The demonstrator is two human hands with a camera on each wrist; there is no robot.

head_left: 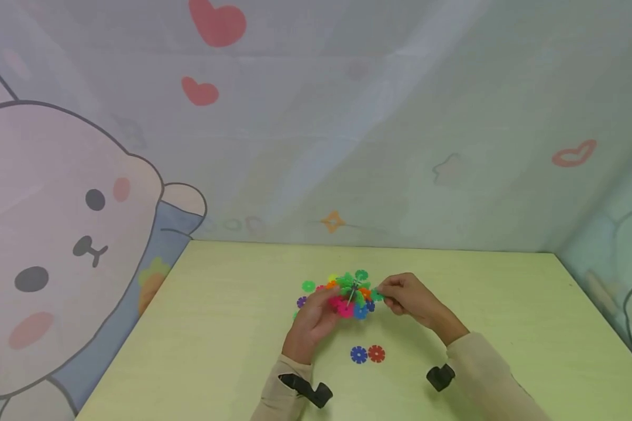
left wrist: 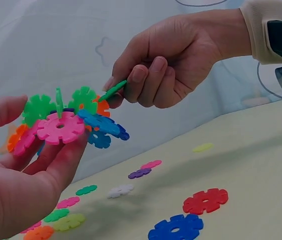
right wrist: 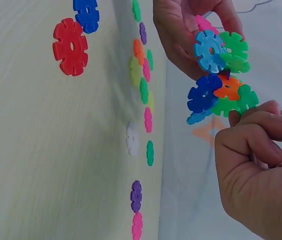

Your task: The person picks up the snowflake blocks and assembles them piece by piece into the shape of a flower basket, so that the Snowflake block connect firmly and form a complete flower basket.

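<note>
My left hand point(head_left: 311, 324) holds a cluster of interlocked snowflake discs point(left wrist: 73, 131) above the table. In the left wrist view its fingers lie under the pink discs and its thumb is at the side. The cluster mixes green, pink, blue and orange discs. Pinched between thumb and index finger of my right hand point(head_left: 413, 298) is a green snowflake disc point(left wrist: 114, 89), at the cluster's right side beside an orange disc point(right wrist: 227, 89). Whether its slot is engaged I cannot tell. The right hand's other fingers are curled in.
On the pale yellow table point(head_left: 216, 327), a blue disc point(head_left: 359, 354) and a red disc point(head_left: 376, 354) lie in front of the hands. Several loose discs, including a white disc point(left wrist: 121, 191) and a purple disc point(right wrist: 136, 196), lie under and behind the cluster. A printed cloth backdrop point(head_left: 316, 146) hangs behind.
</note>
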